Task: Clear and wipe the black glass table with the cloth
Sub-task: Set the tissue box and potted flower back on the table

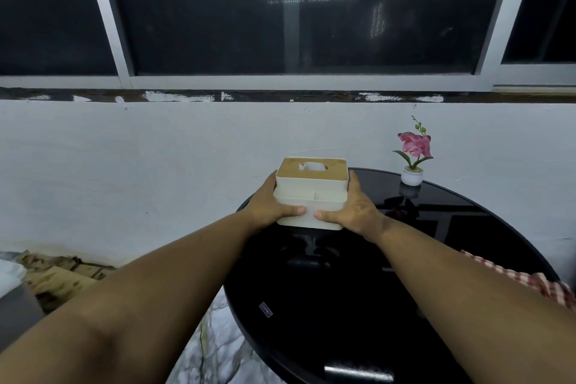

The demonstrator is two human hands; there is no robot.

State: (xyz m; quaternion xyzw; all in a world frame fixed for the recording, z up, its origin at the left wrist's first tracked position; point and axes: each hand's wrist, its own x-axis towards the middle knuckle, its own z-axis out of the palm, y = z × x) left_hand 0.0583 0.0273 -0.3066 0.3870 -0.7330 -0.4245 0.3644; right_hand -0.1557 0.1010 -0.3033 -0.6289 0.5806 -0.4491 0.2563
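Observation:
A white tissue box (311, 193) with a wooden lid sits at the far left part of the round black glass table (343, 284). My left hand (269, 203) grips its left side and my right hand (350, 207) grips its right side, thumbs on the front face. Whether the box rests on the glass or is just above it, I cannot tell. A small white pot with a pink orchid (413, 154) stands at the table's far edge. A red-and-white checked cloth (523, 280) lies at the right edge, partly hidden by my right forearm.
A white wall and a dark window run behind the table. Crumpled brown paper and cardboard (59, 274) lie on the floor to the left. Marbled floor (215, 343) shows beside the table's left rim. A small sticker (266, 309) sits on the glass.

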